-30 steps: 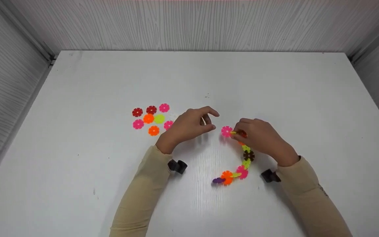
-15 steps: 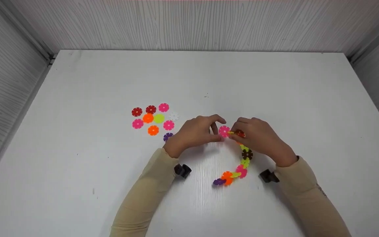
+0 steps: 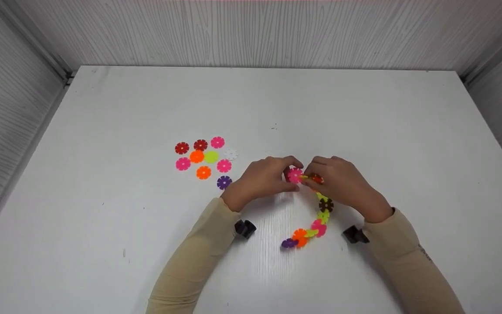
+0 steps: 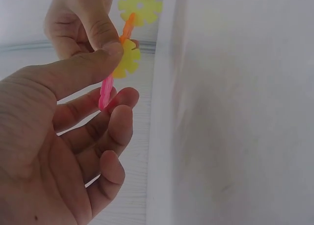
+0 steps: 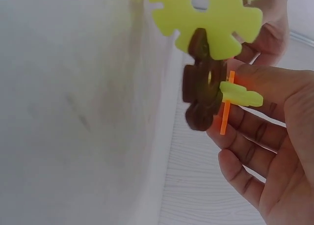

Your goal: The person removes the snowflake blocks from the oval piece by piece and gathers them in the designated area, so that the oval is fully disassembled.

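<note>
A curved chain of slotted, flower-shaped plastic discs hangs from my right hand (image 3: 340, 185). That hand pinches it near its upper end, by a yellow disc (image 4: 128, 60). My left hand (image 3: 264, 179) has its thumb and curled fingers around the pink end disc (image 3: 295, 175), which stands edge-on in the left wrist view. Below the right hand run a brown disc (image 3: 326, 205), a yellow disc (image 3: 323, 216) and a pink disc (image 3: 319, 227). An orange disc (image 3: 300, 237) and a purple disc (image 3: 289, 243) form the lower end. The right fingers partly hide the chain's upper part.
Loose discs lie flat on the white table (image 3: 81, 196) left of the hands: red (image 3: 181, 148), orange (image 3: 203, 172), yellow (image 3: 211, 157), white (image 3: 231, 154), purple (image 3: 224, 182) and several pink ones (image 3: 224, 165). Panelled walls (image 3: 251, 35) surround the table's back and sides.
My left hand has moved right and slightly down to the chain's pink end disc, uncovering the white and purple loose discs. The right hand keeps its pinch, and the chain shifts slightly left.
</note>
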`<state>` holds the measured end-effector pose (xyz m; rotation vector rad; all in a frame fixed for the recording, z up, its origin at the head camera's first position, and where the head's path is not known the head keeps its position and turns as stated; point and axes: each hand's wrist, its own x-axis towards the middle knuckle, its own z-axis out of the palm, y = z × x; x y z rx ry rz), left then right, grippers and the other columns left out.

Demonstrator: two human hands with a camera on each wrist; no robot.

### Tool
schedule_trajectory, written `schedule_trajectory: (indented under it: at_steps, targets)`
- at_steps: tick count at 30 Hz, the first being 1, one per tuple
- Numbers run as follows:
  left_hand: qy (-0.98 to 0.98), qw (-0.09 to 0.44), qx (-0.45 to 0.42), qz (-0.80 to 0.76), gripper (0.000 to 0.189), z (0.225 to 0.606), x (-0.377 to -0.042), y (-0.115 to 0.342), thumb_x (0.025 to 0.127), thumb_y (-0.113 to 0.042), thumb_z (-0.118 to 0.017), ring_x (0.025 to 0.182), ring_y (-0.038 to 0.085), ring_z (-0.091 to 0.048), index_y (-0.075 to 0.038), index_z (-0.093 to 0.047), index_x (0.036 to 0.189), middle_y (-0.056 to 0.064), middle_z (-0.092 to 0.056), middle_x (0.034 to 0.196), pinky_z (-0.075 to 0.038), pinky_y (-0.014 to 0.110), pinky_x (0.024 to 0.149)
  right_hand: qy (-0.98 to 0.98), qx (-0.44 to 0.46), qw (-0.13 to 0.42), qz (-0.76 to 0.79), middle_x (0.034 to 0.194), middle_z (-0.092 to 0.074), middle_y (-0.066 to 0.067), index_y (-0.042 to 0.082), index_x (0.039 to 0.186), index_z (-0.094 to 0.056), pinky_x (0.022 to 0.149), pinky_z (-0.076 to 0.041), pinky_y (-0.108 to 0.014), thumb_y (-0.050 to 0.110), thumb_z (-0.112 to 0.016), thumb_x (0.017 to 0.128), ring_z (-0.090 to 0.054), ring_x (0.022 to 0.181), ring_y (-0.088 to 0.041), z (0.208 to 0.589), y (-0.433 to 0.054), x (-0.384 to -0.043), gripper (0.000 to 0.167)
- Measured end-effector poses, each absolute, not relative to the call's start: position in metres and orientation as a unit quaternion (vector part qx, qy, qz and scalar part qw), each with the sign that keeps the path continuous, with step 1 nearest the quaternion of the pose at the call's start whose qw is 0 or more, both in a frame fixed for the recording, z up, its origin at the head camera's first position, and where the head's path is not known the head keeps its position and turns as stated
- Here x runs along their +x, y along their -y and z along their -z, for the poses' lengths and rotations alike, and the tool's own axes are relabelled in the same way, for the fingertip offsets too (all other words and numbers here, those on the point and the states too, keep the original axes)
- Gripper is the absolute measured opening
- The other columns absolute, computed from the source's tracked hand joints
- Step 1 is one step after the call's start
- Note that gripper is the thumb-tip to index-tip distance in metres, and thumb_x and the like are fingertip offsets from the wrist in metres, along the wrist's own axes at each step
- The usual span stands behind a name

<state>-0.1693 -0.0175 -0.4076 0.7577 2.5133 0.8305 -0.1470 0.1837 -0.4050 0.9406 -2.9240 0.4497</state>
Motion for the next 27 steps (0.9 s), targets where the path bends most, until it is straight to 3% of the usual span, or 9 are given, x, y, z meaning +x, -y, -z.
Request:
schedule_trajectory:
  at_steps: [18,27]
  targets:
    - [-0.900,0.174,0.286,-0.281,0.041,0.4080,-0.1728,0.0217,0.087,-0.035,-0.070,0.086,0.015,-0.059,-0.019,-0.061,0.124,0.001,-0.068,0.100,-0.052,0.030,0.079,0.923,0.342,0.066,-0.163,0.083,-0.070,-0.001,0.009,0.088,-0.074,0.070,-0.050,-0.034,0.018,-0.077,0.082,-0.060,0.070,-0.017,0.4079,-0.1845,-0.1475,0.012]
    - [-0.902,0.182,0.283,-0.270,0.042,0.4077,-0.1757,0.0240,0.086,-0.036,-0.071,0.086,0.014,-0.058,-0.020,-0.063,0.124,-0.001,-0.068,0.099,-0.050,0.030,0.079,0.922,0.343,0.053,-0.171,0.085,-0.072,-0.002,0.009,0.090,-0.075,0.075,-0.050,-0.036,0.019,-0.077,0.081,-0.063,0.074,-0.017,0.4059,-0.1829,-0.1477,0.014]
